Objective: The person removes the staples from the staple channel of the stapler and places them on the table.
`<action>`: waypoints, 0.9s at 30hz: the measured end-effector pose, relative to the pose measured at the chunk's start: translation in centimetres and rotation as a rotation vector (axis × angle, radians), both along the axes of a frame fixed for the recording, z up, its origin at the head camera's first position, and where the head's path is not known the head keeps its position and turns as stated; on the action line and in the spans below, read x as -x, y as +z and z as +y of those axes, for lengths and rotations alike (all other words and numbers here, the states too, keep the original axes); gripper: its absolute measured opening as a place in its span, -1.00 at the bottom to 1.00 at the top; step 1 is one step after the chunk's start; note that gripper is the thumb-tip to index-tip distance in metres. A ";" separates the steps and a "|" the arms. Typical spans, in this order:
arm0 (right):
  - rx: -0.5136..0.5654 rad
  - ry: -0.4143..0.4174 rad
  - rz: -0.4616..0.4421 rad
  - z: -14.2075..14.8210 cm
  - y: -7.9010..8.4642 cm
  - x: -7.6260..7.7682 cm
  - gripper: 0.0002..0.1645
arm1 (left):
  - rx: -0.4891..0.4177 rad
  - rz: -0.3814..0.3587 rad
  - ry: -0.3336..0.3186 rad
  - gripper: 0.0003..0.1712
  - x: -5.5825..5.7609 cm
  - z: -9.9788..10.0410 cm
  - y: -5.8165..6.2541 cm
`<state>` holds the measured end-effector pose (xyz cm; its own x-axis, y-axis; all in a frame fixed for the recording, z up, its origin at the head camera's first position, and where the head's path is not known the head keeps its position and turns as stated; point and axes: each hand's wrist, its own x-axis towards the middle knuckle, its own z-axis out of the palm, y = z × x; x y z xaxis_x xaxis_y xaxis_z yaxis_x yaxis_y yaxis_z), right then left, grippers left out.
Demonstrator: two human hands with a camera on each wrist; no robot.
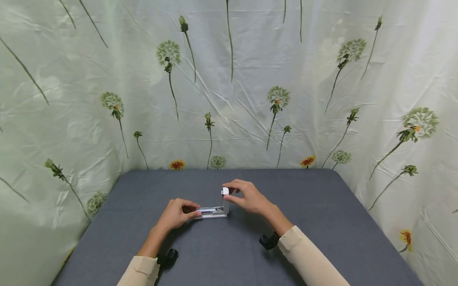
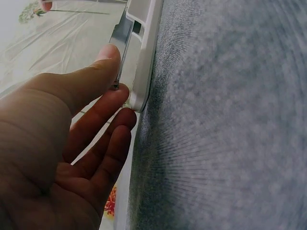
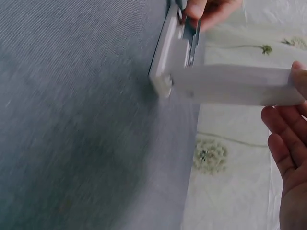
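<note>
L-shaped white stapler [image 1: 214, 216] | left hand [image 1: 177, 213] — pinches metal rail [image 2: 123, 34] | right hand [image 1: 248, 196] — pinches flat cover [image 3: 235, 86]

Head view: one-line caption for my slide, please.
Left hand holds an opened white stapler by its lower part on a grey table; right hand pinches its raised top.

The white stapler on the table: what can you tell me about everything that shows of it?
The stapler is white and looks like plastic, with a grey, metal-looking rail along its base. It is wide open: the base lies on the grey tabletop, and the long top arm stands roughly upright from the end at the person's right. The left hand pinches the rail's other end; the right hand holds the arm's tip. Whether staples are inside, I cannot tell.
</note>
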<state>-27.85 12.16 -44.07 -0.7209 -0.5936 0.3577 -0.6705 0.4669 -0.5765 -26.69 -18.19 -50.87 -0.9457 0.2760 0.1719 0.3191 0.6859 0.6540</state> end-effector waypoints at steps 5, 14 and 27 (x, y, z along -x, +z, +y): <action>0.038 -0.016 0.001 1.4 -0.6 0.0 -0.54 | -0.006 -0.016 0.000 -0.78 -0.2 -0.1 0.1; 0.053 -0.072 -0.038 3.8 -1.5 -0.1 -0.60 | -0.025 -0.038 0.012 -0.77 -0.4 -0.2 0.2; -0.017 -0.138 -0.034 6.8 -3.4 -0.9 -0.64 | -0.037 -0.031 0.035 -0.79 -0.1 0.2 -0.1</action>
